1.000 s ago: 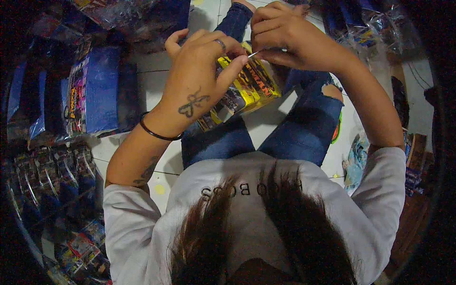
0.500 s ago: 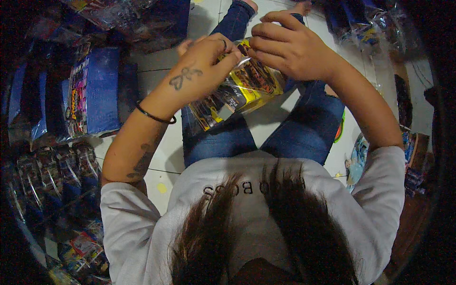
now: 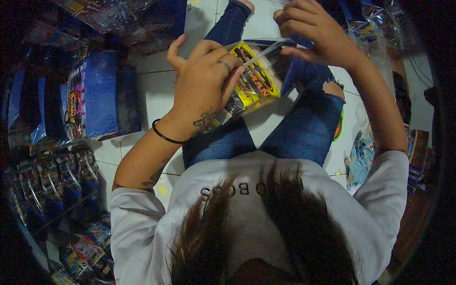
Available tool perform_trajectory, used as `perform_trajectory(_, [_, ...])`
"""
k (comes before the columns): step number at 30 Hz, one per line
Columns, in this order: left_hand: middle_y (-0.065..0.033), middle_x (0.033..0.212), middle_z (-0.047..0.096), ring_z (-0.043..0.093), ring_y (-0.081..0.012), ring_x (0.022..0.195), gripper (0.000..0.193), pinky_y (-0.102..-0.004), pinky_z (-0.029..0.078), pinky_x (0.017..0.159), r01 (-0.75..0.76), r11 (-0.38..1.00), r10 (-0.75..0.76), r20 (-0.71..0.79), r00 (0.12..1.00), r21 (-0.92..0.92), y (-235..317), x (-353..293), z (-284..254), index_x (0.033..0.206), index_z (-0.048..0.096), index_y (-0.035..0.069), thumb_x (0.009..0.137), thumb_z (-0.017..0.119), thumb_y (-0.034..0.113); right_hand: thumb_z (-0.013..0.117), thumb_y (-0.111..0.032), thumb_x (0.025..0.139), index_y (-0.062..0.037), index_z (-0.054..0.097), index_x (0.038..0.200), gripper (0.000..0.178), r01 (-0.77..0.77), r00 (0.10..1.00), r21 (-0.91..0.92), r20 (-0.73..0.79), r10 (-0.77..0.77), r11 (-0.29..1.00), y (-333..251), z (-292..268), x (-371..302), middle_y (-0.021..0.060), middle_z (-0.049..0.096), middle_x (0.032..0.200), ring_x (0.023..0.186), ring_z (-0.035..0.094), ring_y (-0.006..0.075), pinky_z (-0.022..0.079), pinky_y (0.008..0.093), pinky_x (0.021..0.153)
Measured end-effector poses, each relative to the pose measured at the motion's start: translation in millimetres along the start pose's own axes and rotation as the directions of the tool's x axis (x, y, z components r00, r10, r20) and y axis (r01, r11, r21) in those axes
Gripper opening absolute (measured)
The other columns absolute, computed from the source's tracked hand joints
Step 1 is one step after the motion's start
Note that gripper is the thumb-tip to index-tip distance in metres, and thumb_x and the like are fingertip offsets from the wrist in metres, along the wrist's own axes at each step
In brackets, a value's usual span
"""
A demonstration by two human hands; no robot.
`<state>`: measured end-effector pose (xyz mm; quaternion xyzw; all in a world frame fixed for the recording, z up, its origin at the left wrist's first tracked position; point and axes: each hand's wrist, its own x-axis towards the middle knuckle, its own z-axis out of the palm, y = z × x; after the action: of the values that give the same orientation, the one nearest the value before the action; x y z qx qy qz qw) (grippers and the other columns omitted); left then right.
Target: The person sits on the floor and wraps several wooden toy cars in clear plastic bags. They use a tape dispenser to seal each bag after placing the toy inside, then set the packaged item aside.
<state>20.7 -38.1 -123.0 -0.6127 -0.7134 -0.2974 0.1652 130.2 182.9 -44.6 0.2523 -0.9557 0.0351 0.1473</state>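
Observation:
A yellow-and-black printed package (image 3: 256,78) in a clear plastic bag sits tilted above my thighs. My left hand (image 3: 202,71) lies over its left side. Thumb and index finger pinch the bag near its top edge, while the little finger sticks out. A pale folded plastic edge (image 3: 268,51) runs from that pinch up toward my right hand (image 3: 318,35). The right hand is raised beyond the package's right end, its thumb apart from the bent fingers, and nothing shows gripped in it. My left palm hides the package's left part.
Blue plastic-wrapped packs (image 3: 97,92) stand on the tiled floor at left, with several dark wrapped packs (image 3: 52,175) nearer me. More clear-wrapped items (image 3: 375,23) are at the far right. A light blue crumpled item (image 3: 361,154) lies beside my right hip.
My right hand has moved up and right, away from the bag's top, and its fingers have spread. My left hand has turned and slid right over the package. The plastic edge now stands raised.

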Motion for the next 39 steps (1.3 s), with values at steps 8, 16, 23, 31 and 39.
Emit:
perform_trajectory(8, [0.0010, 0.086, 0.062, 0.056, -0.0189, 0.098, 0.011, -0.0535, 0.018, 0.102, 0.062, 0.998, -0.063, 0.196, 0.979, 0.008, 0.8, -18.0, -52.3, 0.078, 0.066, 0.013, 0.072, 0.073, 0.018, 0.070, -0.015, 0.073, -0.0079, 0.064, 0.083, 0.014, 0.064, 0.994, 0.077, -0.092, -0.057, 0.995, -12.1, 52.8, -2.4, 0.0012, 0.060, 0.088, 0.095, 0.054, 0.0226, 0.039, 0.0415, 0.087])
perform_trajectory(16, [-0.0017, 0.088, 0.063, 0.055, -0.0195, 0.100, 0.013, -0.0509, 0.021, 0.100, 0.061, 0.994, -0.048, 0.137, 0.989, -0.093, 16.5, 9.4, -19.7, 0.083, 0.067, 0.012, 0.079, 0.067, 0.024, 0.069, -0.014, 0.073, -0.0071, 0.065, 0.083, 0.013, 0.110, 0.994, 0.093, -0.005, -0.110, 0.990, -17.9, 36.8, 8.1, 0.0011, 0.060, 0.087, 0.093, 0.054, 0.0227, 0.040, 0.0411, 0.086])
perform_trajectory(23, [-0.0033, 0.092, 0.061, 0.056, -0.0165, 0.091, 0.014, -0.0306, 0.038, 0.090, 0.293, 0.846, -0.206, 0.234, 0.950, -0.446, -5.6, 10.1, 3.0, 0.091, 0.063, 0.007, 0.088, 0.062, 0.021, 0.071, -0.018, 0.073, -0.0130, 0.066, 0.101, 0.029, 0.068, 0.983, -0.137, -0.160, -0.090, 0.988, -20.9, 47.8, -14.3, 0.0000, 0.063, 0.097, 0.101, 0.055, 0.0210, 0.039, 0.0412, 0.094])
perform_trajectory(31, [-0.0042, 0.091, 0.057, 0.054, -0.0153, 0.089, 0.019, -0.0339, 0.037, 0.090, 0.314, 0.901, -0.194, 0.371, 0.908, -0.299, -13.6, 16.5, 10.5, 0.090, 0.060, 0.005, 0.089, 0.059, 0.024, 0.060, -0.020, 0.075, -0.0089, 0.064, 0.108, 0.036, 0.119, 0.979, -0.395, -0.107, -0.174, 0.911, -29.2, 59.8, -15.6, 0.0049, 0.063, 0.105, 0.107, 0.056, 0.0216, 0.038, 0.0419, 0.098])
perform_trajectory(39, [-0.0016, 0.079, 0.062, 0.056, -0.0192, 0.089, 0.014, -0.0537, 0.025, 0.097, 0.006, 0.995, -0.023, 0.166, 0.986, 0.104, 20.7, 4.9, -1.2, 0.083, 0.066, 0.009, 0.079, 0.066, 0.023, 0.062, -0.020, 0.075, -0.0055, 0.063, 0.093, 0.023, 0.100, 0.992, -0.059, 0.086, -0.095, 0.993, -14.5, 56.5, -3.0, 0.0091, 0.057, 0.104, 0.108, 0.051, 0.0249, 0.038, 0.0391, 0.096])
